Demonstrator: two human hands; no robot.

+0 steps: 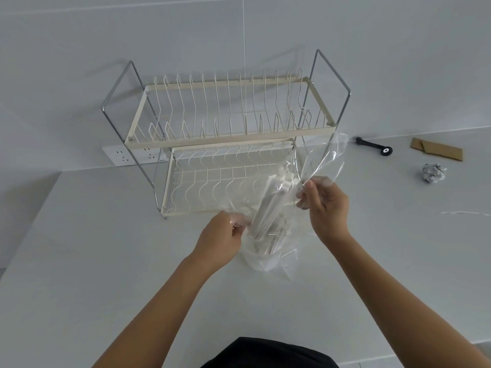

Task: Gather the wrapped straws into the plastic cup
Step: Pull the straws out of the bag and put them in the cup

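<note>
In front of two-tier dish rack (228, 123), on grey counter (106, 261): clear plastic bag (313, 166) pinched at left edge by left hand (220, 240), at right edge by right hand (326, 205), fingers clamped on film. Wrapped straws (268, 211) bundled upright inside bag, lower ends in plastic cup (261, 257). Far right: foil ball (433, 173), cardboard strip (435, 150), black tool (372, 146). Wall socket (132, 154) behind rack.

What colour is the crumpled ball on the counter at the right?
Silvery grey, like foil: the crumpled ball, in the head view.
</note>
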